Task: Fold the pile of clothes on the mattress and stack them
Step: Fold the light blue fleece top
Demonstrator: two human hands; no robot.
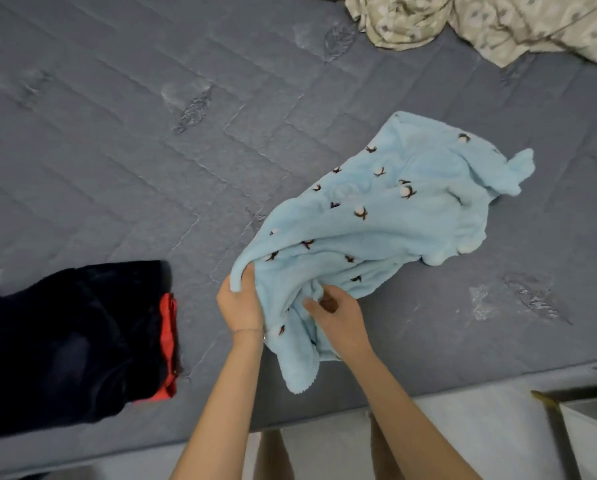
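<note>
A light blue fleece garment [387,209] with small dark-and-white flower marks lies crumpled on the grey mattress [117,150], its near end lifted. My left hand [239,304] grips the garment's near left edge. My right hand [338,317] pinches a bunched fold of the same garment just to the right. A folded dark navy garment [65,337] lies at the left near the mattress edge, on top of a red piece [168,344] that shows at its right side.
A crumpled beige patterned cloth [480,22] lies at the far right top of the mattress. The mattress front edge runs along the bottom, with light floor [463,441] below it. A white piece of furniture [591,431] stands at the lower right.
</note>
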